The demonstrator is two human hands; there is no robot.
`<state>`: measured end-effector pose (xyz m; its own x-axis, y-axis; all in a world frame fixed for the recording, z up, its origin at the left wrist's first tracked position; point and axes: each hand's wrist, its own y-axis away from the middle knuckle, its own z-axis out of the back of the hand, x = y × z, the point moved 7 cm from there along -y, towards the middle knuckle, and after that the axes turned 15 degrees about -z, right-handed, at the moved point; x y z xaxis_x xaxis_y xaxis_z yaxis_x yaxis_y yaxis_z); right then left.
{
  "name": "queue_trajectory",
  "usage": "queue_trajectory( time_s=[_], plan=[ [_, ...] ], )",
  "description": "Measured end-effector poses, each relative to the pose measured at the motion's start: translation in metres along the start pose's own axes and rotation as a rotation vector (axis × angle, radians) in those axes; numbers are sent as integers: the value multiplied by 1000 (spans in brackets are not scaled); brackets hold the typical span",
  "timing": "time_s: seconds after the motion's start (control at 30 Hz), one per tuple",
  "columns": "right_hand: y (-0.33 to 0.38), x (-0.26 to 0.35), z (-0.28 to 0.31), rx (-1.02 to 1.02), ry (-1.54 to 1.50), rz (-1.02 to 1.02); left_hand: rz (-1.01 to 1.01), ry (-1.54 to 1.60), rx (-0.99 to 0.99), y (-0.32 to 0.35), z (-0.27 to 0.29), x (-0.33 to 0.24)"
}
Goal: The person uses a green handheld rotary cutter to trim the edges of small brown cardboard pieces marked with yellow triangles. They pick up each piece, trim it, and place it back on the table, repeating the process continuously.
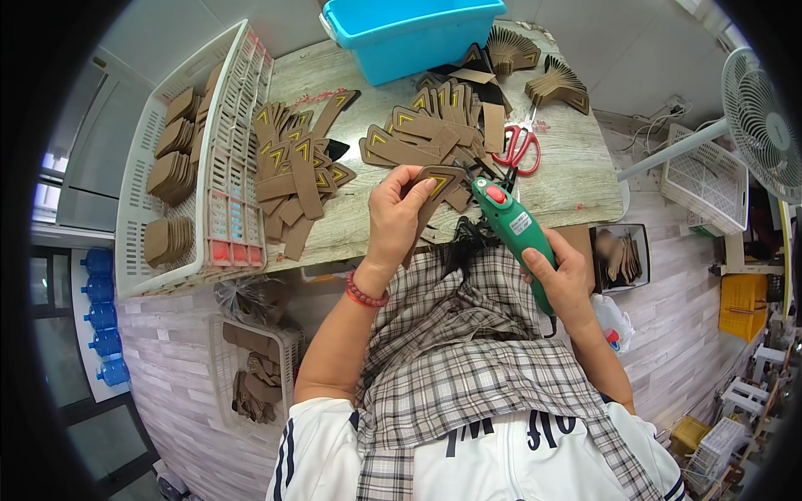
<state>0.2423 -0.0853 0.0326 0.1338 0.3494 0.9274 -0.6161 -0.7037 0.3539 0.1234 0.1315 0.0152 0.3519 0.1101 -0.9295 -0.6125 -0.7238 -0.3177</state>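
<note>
Between the thumb and fingers of my left hand [393,205] is a brown fabric tab [444,179] with a yellow V-shaped mark and a dark edge. My right hand [563,274] is wrapped round a green handheld electric tool [520,227] with a red button and a cord. The tool's narrow tip is close to the tab's edge; I cannot tell whether they touch. Just beyond lies a loose heap of similar brown tabs [415,138], and a second heap [291,167] spreads to the left. Black scraps or threads [468,245] hang at the table's near edge.
Red-handled scissors [525,152] lie right of the heap. A blue bin [411,42] and fanned tab stacks [558,86] stand at the back. Left is a white crate [215,159] with stacked tabs; right, a fan [758,125]. A lower basket [219,367] and a box [642,250] flank me.
</note>
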Motion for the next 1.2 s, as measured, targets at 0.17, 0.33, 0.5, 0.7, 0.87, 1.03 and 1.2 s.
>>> queue_trajectory(
  time_s=[0.17,0.33,0.5,0.7,0.87,1.03,1.2],
  plan=[
    [1,-2,1,28,41,4,-13,-95,56,-9,6,-8],
    [3,1,1,58,73,7,-42,-225,208,-19,14,-19],
    [3,1,0,85,93,5,-36,-353,333,-26,12,-30],
    [3,1,-1,107,113,13,108,-375,445,-27,8,-35],
    [3,1,-5,135,86,-34,156,-322,500,-22,1,-27],
    [-5,1,-15,136,82,-32,157,-331,474,-19,10,-19],
    [-4,-10,-2,72,3,-77,-131,-862,74,-60,132,-59]
  ],
)
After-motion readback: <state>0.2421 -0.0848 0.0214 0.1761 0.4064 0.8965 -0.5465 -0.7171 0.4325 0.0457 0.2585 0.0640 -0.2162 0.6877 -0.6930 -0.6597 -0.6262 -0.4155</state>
